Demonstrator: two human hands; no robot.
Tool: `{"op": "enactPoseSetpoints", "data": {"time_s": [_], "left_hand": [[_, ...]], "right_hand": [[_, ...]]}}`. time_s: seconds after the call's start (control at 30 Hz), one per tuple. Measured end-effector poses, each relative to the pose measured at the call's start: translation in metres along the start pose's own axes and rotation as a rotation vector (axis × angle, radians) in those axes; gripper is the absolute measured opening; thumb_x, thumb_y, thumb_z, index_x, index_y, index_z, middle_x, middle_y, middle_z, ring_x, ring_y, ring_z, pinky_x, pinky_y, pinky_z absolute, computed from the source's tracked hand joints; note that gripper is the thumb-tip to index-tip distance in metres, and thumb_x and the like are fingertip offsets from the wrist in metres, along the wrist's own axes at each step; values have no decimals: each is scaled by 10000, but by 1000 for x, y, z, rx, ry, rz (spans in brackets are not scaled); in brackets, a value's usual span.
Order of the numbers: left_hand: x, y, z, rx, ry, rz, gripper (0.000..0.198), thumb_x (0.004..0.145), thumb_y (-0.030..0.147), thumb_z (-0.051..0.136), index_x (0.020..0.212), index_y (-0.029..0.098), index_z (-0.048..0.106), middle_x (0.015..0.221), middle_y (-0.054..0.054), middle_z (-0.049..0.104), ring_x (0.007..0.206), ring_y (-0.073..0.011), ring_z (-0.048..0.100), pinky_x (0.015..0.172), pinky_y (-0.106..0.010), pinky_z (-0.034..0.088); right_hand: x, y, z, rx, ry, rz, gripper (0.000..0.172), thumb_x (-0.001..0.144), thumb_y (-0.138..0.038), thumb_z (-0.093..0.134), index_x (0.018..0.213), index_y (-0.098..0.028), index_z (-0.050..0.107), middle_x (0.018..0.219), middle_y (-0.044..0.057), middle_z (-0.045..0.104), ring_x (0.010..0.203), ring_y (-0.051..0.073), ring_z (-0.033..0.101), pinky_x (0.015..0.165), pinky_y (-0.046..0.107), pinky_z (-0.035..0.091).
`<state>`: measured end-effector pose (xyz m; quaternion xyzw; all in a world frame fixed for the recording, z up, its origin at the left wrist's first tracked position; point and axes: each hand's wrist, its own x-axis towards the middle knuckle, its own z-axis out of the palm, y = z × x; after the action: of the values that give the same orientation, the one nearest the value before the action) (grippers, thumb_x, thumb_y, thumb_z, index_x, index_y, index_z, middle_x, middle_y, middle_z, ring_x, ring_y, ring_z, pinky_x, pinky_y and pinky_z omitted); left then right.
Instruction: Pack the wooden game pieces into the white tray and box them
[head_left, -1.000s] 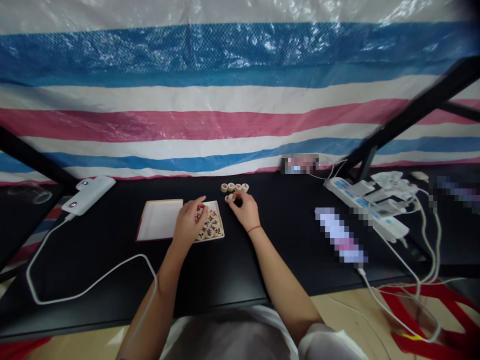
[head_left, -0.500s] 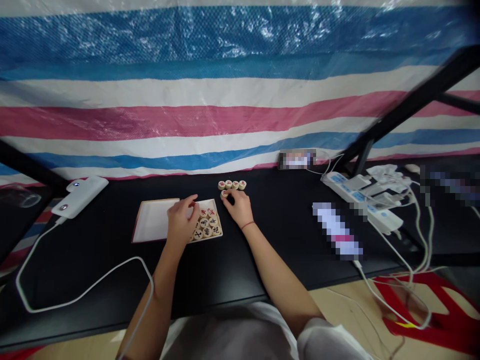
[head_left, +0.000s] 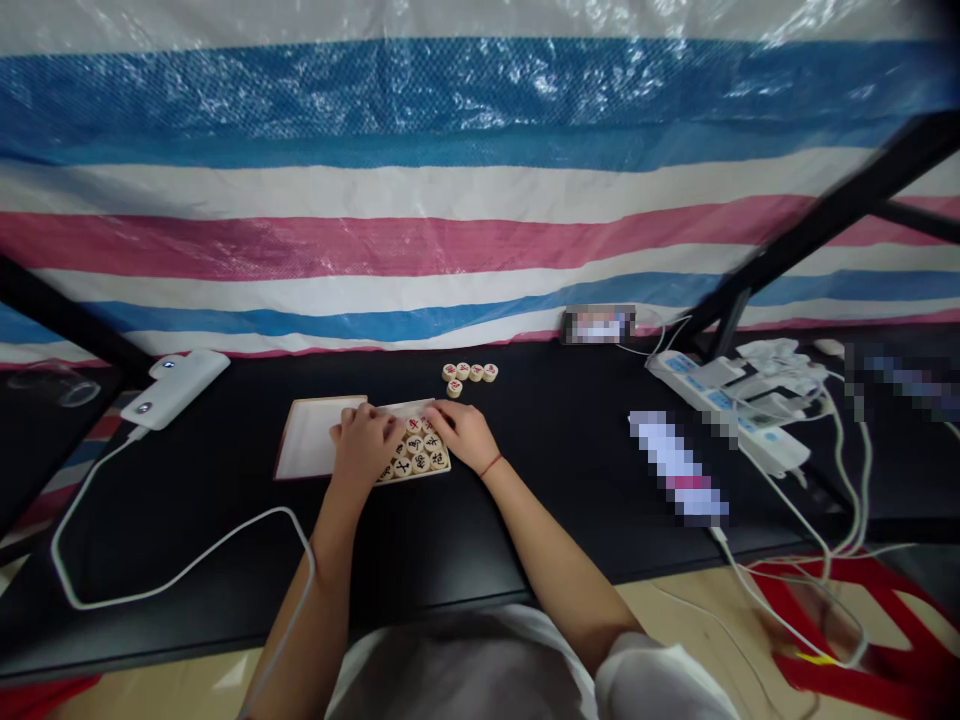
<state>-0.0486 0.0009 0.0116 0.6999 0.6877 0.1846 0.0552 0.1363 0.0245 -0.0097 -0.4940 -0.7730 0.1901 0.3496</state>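
Note:
An open shallow box point(head_left: 412, 478) holds rows of round Chinese chess pieces point(head_left: 415, 444), with red and black characters facing up. Its pale lid or other half point(head_left: 311, 440) lies against its left side. My left hand point(head_left: 364, 445) is over the box's left part, its fingers curled; what they hold, if anything, is hidden. At the upper right corner of the box, my right hand point(head_left: 469, 437) reaches over the red pieces with its fingers apart. Beyond the box, several red-marked pieces point(head_left: 476, 373) stand in a short row, and a single piece point(head_left: 454, 388) sits just in front of its left end.
A white charger point(head_left: 180, 388) with a cable lies at the left of the black table point(head_left: 442, 560). On the right are a phone point(head_left: 675, 465), a power strip point(head_left: 750, 425) with plugs and cables, and another phone point(head_left: 598, 325) at the back. A striped sheet point(head_left: 420, 245) hangs behind.
My right hand has let go of the single piece in front of the row and drawn back to the box. My left hand's fingers have curled in more. The view has shifted slightly.

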Motion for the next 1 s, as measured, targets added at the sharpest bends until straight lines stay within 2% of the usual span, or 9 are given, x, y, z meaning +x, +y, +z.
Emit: {"op": "enactPoseSetpoints", "data": {"time_s": [0.13,0.33,0.47,0.57,0.63,0.8,1.0], "left_hand": [[-2,3,-4,-30,-17,14,224,854,379,564,805,222,716,1064,-103,649,1038,-320,482,855,-481,370],[-2,1,-9,-103,-79,60,179,848,372,562,794,249,680,944,-56,712,965,-298,516,854,-473,335],[1,1,-13,-146,-7,93,157,838,372,579,845,249,677,885,-48,719,929,-277,552,878,-465,337],[4,8,-16,-285,51,78,196,857,380,547,933,242,665,926,-43,714,906,-243,591,872,-418,390],[3,15,-17,-429,46,80,238,862,405,532,966,228,653,923,-42,708,838,-208,610,822,-361,441],[-2,26,-11,-630,40,-7,275,849,460,546,944,219,638,865,-21,700,766,-166,627,757,-294,493],[-1,22,-1,-783,-6,-123,337,830,506,574,973,207,633,912,-39,709,796,-165,648,720,-279,515]], "right_hand": [[0,1,8,-59,11,-12,348,972,-402,452,822,-196,688,742,42,689,721,166,649,718,259,422],[0,2,9,-81,17,1,341,977,-394,439,847,-199,687,750,41,687,748,169,652,723,260,417],[-2,-2,4,-15,63,6,283,961,-378,454,998,-202,673,759,28,669,726,161,627,720,266,433],[-3,-10,-1,8,99,-96,294,904,-369,543,1124,-198,633,906,56,687,850,192,626,776,303,438],[-3,-16,-2,21,101,-157,310,871,-356,588,1135,-198,625,978,67,689,911,208,622,799,325,436],[-2,-25,-3,67,121,-162,224,871,-311,574,1056,-212,651,967,65,699,899,206,630,824,348,455],[-1,-22,-2,106,175,-176,246,874,-323,559,1076,-226,660,1044,84,678,1009,215,621,894,371,488]]}}
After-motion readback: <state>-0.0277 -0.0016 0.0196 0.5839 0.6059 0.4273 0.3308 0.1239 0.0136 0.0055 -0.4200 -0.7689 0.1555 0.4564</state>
